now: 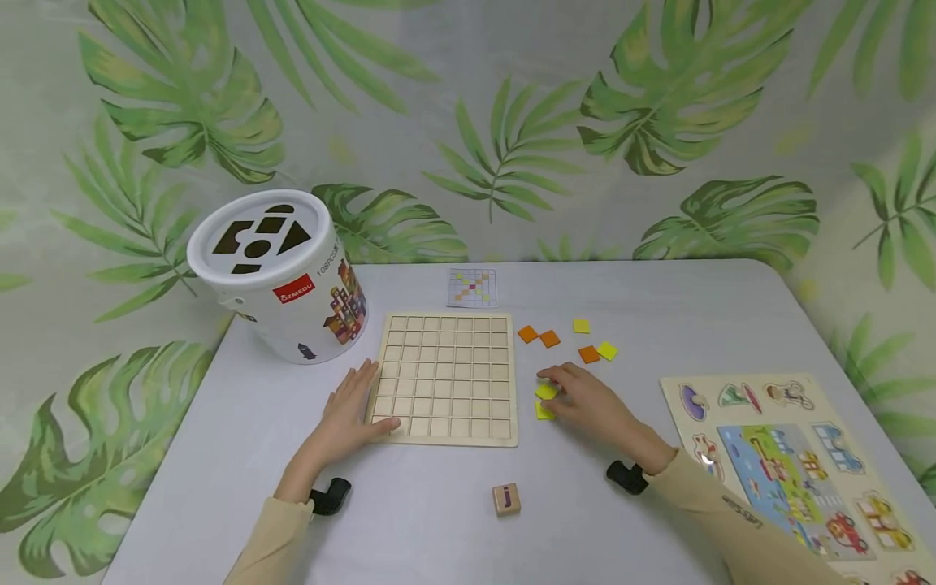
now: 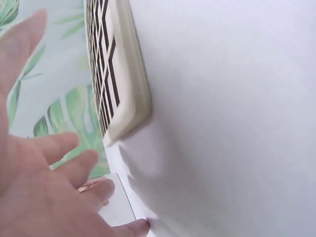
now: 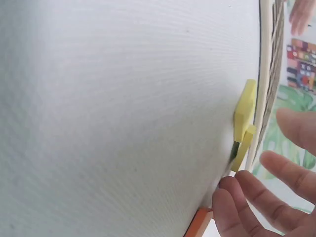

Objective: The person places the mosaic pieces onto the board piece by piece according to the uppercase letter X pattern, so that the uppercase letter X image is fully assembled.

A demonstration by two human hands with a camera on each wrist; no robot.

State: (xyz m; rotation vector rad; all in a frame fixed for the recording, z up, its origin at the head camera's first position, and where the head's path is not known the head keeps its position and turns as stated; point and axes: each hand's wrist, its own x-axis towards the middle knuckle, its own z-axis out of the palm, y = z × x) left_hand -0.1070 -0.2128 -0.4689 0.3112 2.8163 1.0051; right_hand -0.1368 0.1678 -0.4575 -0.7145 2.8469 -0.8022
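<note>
A pale wooden grid board (image 1: 443, 378) lies on the table between the two hands. My left hand (image 1: 349, 413) is spread at its left side, the thumb by the near-left corner; in the left wrist view the fingers (image 2: 74, 168) are extended. My right hand (image 1: 594, 404) reaches over two yellow square tiles (image 1: 544, 412) just right of the board, fingers slightly bent. In the right wrist view the fingertips (image 3: 242, 180) are close to a yellow tile (image 3: 243, 148), which sits raised beside another yellow tile (image 3: 245, 108); no grip on it shows. Farther back lie orange tiles (image 1: 528, 334) and two more yellow tiles (image 1: 581, 326).
Behind the board lies a small pattern card (image 1: 472, 288) with coloured squares. A white lidded bucket (image 1: 292, 301) stands at the back left. A wooden letter cube (image 1: 506, 500) is at the front, and a picture puzzle board (image 1: 702, 398) lies at the right.
</note>
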